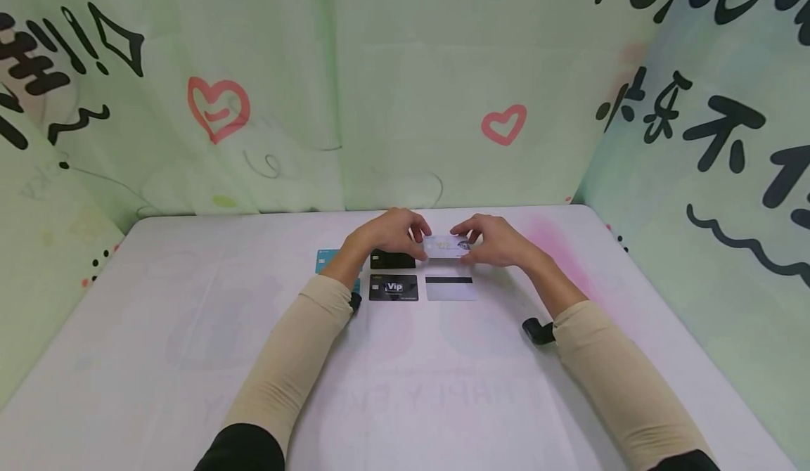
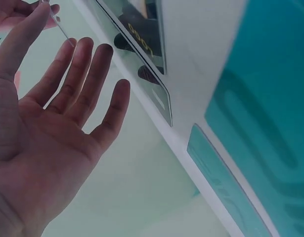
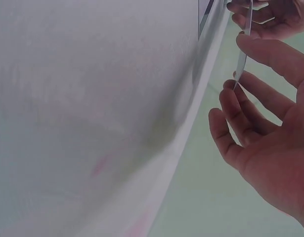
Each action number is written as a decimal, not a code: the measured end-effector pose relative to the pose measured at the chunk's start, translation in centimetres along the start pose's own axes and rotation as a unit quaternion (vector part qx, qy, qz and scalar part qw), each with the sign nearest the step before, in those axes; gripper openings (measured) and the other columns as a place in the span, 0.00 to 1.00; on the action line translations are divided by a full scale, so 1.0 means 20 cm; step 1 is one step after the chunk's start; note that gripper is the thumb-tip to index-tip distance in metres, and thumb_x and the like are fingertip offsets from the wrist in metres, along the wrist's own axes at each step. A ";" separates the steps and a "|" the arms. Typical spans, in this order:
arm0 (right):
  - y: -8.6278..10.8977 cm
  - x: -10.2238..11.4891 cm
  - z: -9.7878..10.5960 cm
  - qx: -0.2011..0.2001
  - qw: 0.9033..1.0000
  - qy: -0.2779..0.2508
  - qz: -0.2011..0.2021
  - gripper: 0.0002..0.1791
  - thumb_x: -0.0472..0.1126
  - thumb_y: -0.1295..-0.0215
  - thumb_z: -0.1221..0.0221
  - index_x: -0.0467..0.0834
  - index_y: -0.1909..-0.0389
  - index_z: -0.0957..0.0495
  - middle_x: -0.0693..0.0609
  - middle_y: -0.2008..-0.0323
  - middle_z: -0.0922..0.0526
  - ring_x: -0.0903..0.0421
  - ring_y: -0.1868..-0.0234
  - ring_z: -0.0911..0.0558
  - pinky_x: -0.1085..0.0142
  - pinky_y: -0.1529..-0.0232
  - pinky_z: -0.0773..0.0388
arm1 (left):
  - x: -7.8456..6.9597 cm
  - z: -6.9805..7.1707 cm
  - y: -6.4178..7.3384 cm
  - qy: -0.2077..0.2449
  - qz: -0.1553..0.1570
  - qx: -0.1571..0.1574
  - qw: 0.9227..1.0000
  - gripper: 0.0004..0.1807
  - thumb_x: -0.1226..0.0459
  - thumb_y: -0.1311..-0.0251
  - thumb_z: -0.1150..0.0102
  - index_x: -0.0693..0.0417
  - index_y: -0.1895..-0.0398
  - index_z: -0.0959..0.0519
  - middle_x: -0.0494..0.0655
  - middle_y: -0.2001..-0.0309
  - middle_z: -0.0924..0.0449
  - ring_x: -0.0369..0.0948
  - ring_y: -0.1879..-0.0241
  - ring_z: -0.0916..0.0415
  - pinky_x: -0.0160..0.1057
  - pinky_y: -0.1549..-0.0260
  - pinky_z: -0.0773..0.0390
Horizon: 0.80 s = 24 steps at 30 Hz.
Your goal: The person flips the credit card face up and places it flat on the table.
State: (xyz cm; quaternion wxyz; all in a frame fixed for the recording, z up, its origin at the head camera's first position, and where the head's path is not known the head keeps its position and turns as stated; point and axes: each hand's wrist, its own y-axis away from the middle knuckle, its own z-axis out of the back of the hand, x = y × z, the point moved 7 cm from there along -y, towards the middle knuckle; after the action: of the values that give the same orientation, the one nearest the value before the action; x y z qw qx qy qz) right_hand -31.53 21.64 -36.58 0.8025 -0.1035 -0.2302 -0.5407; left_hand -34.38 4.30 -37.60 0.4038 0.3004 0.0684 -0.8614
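A white card [image 1: 443, 247] with printing on its face is held between both hands, above the far part of the table. My left hand [image 1: 397, 232] pinches its left edge between thumb and fingers. The right hand [image 1: 496, 241] grips the opposite edge the same way. In the right wrist view the card [image 3: 242, 61] appears nearly edge-on, clear of the table. Just below it in the head view lies a white card with a black stripe [image 1: 451, 291]. Left of that is a black "Vip" card [image 1: 394, 288], with another black card [image 1: 392, 260] behind it, partly under the left hand.
A blue card [image 1: 325, 257] lies at the left end of the group; a second blue card [image 1: 357, 285] is mostly hidden by the left forearm. The pale table [image 1: 190, 330] meets green printed cloth walls [image 1: 411, 70] at the back and sides.
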 end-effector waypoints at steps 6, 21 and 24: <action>0.00 -0.01 -0.01 0.005 1.000 -0.008 0.010 0.32 0.37 0.44 0.26 0.39 0.37 0.19 0.42 0.49 0.15 0.45 0.48 0.20 0.57 0.51 0.25 | 0.00 -0.02 0.00 -0.029 0.009 0.005 1.000 0.25 0.56 0.42 0.24 0.53 0.42 0.18 0.47 0.52 0.15 0.43 0.51 0.23 0.39 0.47 0.24; -0.02 -0.03 -0.05 0.014 1.000 -0.002 0.002 0.32 0.37 0.46 0.24 0.40 0.38 0.18 0.42 0.48 0.14 0.45 0.48 0.19 0.53 0.46 0.26 | -0.04 -0.06 -0.02 -0.119 0.032 0.013 0.992 0.24 0.53 0.42 0.25 0.52 0.43 0.16 0.47 0.51 0.18 0.42 0.52 0.23 0.42 0.48 0.22; -0.02 -0.03 -0.05 0.015 1.000 0.003 0.005 0.32 0.37 0.46 0.24 0.40 0.38 0.18 0.43 0.46 0.14 0.45 0.49 0.19 0.53 0.46 0.26 | -0.05 -0.06 -0.02 -0.130 0.036 0.012 0.991 0.25 0.53 0.42 0.25 0.52 0.43 0.16 0.47 0.51 0.18 0.43 0.52 0.23 0.44 0.47 0.22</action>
State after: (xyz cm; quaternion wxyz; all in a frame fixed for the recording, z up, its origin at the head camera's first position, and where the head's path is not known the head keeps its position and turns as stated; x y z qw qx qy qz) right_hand -31.81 21.65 -37.79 0.8071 -0.0909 -0.2351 -0.5338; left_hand -33.65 5.73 -37.97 0.4363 0.1931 -0.0062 -0.8788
